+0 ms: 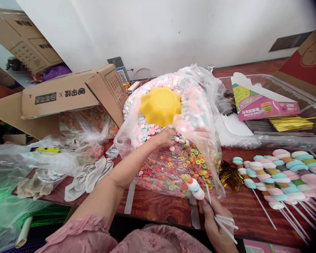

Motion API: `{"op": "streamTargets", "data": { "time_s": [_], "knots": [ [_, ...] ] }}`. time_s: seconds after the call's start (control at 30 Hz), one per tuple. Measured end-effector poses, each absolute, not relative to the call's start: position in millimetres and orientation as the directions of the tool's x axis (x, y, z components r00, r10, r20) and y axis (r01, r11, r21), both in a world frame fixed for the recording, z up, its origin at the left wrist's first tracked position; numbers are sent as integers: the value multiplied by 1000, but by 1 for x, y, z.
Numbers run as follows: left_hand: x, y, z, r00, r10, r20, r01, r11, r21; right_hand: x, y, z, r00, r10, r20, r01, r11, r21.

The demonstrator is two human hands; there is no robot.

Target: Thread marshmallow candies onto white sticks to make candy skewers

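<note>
My left hand point(165, 137) reaches into a big clear bag of pastel marshmallow candies point(195, 109), fingers curled among the pieces just below a yellow scalloped bowl point(160, 105) that lies upside down on the heap. My right hand point(216, 221) is closed on a bundle of white sticks point(225, 223); one stick carries a short stack of candies point(195, 184) at its top. A clear bag of coloured ring candies point(184, 168) lies between the two hands.
Several finished candy skewers point(279, 175) lie on the brown table point(160, 207) at the right, beside gold twist ties point(229, 175). Cardboard boxes point(68, 95) stand at the left, a clear bin point(292, 140) with packaging behind right. Plastic bags and cloth gloves point(86, 177) clutter the left.
</note>
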State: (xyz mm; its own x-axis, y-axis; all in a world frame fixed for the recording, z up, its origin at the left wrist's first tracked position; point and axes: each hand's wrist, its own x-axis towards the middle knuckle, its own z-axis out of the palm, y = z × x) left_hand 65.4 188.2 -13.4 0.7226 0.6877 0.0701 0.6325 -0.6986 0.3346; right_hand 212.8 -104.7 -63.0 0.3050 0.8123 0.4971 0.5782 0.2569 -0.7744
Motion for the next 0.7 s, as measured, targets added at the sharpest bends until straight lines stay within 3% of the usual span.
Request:
{"op": "streamTargets", "data": {
  "time_s": [0.33, 0.4, 0.47, 0.53, 0.6, 0.7],
  "knots": [
    [64, 187, -3, 684, 706, 184, 595, -685, 419, 214, -106, -77, 322, 809, 492, 559, 257, -788],
    [56, 172, 4, 640, 738, 213, 556, -636, 535, 216, -107, -80, 336, 816, 470, 562, 226, -795],
    [44, 147, 11, 583, 797, 160, 407, -457, 791, 216, -107, -79, 335, 834, 438, 557, 200, -806],
    [30, 115, 15, 557, 830, 24, 149, -128, 980, 214, -107, -74, 323, 838, 440, 556, 209, -805],
    [19, 81, 16, 533, 843, -71, -67, 125, 990, 209, -107, -67, 301, 821, 486, 574, 251, -780],
    [12, 37, 14, 441, 886, -140, -283, 285, 916, 203, -109, -55, 215, 819, 532, 617, 309, -724]
  ]
}}
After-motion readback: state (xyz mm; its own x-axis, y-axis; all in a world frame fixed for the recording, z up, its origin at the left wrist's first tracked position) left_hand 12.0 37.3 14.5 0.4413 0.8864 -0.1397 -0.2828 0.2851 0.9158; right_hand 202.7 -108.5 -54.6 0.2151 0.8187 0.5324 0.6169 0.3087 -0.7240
